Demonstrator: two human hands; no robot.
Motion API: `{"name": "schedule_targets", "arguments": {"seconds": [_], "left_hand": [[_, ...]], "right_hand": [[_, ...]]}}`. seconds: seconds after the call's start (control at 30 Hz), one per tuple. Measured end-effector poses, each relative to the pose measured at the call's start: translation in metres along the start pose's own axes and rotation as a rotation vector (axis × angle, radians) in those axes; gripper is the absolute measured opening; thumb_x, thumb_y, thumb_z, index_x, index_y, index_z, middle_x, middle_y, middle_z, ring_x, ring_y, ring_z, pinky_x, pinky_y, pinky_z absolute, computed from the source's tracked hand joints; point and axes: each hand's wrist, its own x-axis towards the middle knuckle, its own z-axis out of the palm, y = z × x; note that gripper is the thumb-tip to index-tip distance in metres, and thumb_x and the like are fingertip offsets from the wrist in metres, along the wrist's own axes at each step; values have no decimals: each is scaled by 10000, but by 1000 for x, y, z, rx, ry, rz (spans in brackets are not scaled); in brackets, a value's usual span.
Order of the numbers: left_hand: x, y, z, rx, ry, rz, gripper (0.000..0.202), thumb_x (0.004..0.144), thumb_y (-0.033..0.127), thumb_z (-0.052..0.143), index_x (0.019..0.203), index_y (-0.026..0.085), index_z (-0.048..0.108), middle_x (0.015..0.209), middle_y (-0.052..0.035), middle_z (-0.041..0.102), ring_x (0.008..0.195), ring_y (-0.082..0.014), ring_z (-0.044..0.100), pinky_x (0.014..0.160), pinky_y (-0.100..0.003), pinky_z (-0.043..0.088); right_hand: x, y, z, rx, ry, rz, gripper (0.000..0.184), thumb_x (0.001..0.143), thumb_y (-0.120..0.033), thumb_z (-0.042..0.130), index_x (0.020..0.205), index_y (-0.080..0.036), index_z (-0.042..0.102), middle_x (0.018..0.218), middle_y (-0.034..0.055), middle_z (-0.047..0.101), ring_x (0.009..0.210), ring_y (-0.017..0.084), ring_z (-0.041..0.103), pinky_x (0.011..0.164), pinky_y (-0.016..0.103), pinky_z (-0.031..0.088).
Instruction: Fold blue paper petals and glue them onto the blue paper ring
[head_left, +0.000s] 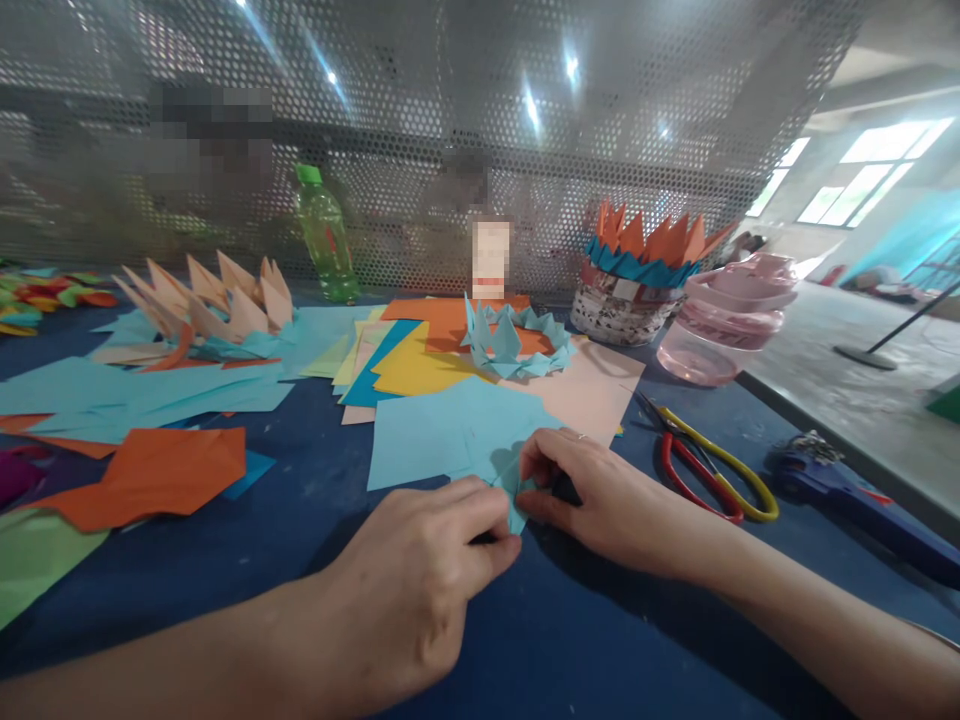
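Note:
Both hands meet low in the middle of the view over a small folded piece of light blue paper (517,508). My left hand (439,560) pinches its near left edge between thumb and bent fingers. From the right, my right hand (577,485) grips the same piece with curled fingers, which partly hide it. Flat light blue sheets (420,430) lie just beyond the hands. Behind them stands a light blue ring of folded paper points (506,345). Scissors (709,465) with one red and one yellow handle rest to the right of my right hand.
A pink plastic bottle (724,320), a blue tool (862,495) and a tub topped with an orange-and-blue paper ring (645,245) are on the right. A green-capped bottle (328,235), a peach paper ring (217,310) and orange paper (176,470) lie left. A perforated screen (405,120) backs the table.

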Motion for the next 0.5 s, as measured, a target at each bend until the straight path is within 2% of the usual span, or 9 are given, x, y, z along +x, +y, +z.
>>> {"name": "schedule_targets", "arguments": {"seconds": [0.33, 0.5], "left_hand": [[-1, -1, 0, -6, 12, 23, 245, 748, 35, 448, 866, 184, 604, 874, -8, 588, 784, -152, 517, 634, -267, 373], [-3, 1, 0, -4, -5, 12, 248, 769, 44, 440, 895, 183, 602, 872, -9, 588, 790, -155, 518, 637, -274, 373]], "right_hand": [[2, 2, 0, -10, -24, -33, 95, 860, -118, 530, 860, -207, 496, 830, -8, 582, 772, 136, 503, 697, 260, 381], [1, -1, 0, -30, -20, -22, 77, 858, -136, 536, 861, -203, 498, 829, -5, 578, 778, 142, 501, 705, 271, 383]]}}
